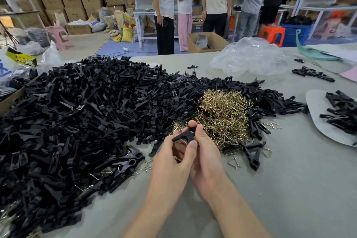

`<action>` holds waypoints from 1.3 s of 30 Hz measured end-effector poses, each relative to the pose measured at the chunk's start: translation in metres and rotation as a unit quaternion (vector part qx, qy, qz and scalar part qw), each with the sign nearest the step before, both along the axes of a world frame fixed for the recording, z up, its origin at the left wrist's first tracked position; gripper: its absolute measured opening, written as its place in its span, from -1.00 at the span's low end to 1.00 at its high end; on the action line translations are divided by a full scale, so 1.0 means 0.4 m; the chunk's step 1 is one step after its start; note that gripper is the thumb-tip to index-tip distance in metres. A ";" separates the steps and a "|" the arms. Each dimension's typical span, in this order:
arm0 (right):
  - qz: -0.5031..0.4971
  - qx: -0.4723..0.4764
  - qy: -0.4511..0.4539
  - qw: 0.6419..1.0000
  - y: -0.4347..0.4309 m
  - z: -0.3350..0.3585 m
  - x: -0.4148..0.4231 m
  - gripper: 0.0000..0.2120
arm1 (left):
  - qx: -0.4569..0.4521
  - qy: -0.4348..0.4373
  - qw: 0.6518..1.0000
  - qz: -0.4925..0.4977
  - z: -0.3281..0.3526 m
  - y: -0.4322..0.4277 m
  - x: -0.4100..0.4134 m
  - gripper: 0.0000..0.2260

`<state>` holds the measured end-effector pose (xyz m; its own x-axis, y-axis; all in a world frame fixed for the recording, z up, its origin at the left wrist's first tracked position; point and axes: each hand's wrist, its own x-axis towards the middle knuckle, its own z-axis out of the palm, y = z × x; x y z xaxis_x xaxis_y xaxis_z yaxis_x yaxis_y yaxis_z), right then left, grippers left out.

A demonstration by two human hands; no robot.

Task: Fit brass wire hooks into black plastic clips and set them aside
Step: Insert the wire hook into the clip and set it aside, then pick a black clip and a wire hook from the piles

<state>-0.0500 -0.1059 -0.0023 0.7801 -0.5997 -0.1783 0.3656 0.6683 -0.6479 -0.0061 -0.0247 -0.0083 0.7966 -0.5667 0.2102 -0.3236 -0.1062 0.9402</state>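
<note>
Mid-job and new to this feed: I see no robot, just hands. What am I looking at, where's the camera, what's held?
There is no machine: a person works with two bare hands. The one picture comes from a camera worn on their head, looking forward and down. On the grey table lie a big pile of black plastic clips and, right of it, a heap of brass wire hooks. More clips sit on a pale sheet at far right. The left hand and right hand together grip one black clip near the hooks; whether a hook is fitted, I cannot tell.
</note>
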 end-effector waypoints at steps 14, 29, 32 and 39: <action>0.013 -0.122 0.018 0.992 0.003 0.003 -0.046 -0.69 | -0.026 -0.013 1.000 -0.010 -0.011 0.018 0.002 -0.63; -0.266 -0.136 0.038 0.954 -0.311 0.069 -0.420 -0.62 | 0.048 -0.123 0.961 -0.245 0.134 -0.368 -0.262 -0.76; -0.339 -0.087 0.042 0.936 -0.375 0.080 -0.510 -0.62 | 0.012 -0.088 0.960 -0.266 0.205 -0.571 -0.360 -0.66; -0.331 -0.112 0.079 0.934 -0.390 0.093 -0.557 -0.69 | 0.048 -0.014 0.945 -0.325 0.233 -0.693 -0.454 -0.36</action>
<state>-0.2729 -0.2618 0.0351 0.1999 -0.9772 -0.0721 0.5381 0.1709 -0.8254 -0.1879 -0.3019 0.0848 0.2698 -0.9515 0.1479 -0.3741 0.0380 0.9266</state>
